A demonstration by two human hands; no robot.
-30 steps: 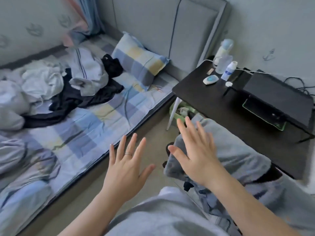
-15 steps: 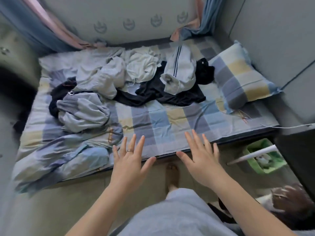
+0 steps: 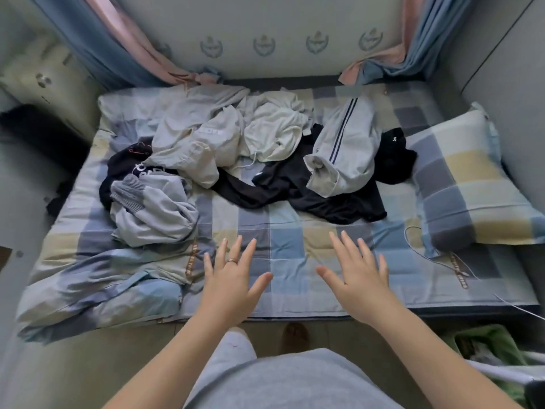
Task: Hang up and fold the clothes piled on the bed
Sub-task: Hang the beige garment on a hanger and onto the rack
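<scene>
A pile of clothes lies across the far half of the bed [image 3: 295, 252]: a grey hoodie [image 3: 153, 214] at the left, pale cream garments [image 3: 224, 137] in the middle, a black garment [image 3: 312, 190] beneath them, and a light garment with dark stripes [image 3: 345, 149] at the right. My left hand [image 3: 233, 278] and my right hand [image 3: 356, 276] hover over the near edge of the checked sheet, palms down, fingers spread, holding nothing. Both are well short of the clothes.
A checked pillow [image 3: 466, 184] rests at the right end of the bed. A bunched quilt [image 3: 97, 290] covers the near left corner. Blue and pink curtains [image 3: 118, 45] hang behind. A green bin [image 3: 489, 346] stands on the floor at the lower right.
The view has swung left from the black desk to face the bed squarely. Both hands stayed open and now sit over the bed's near edge.
</scene>
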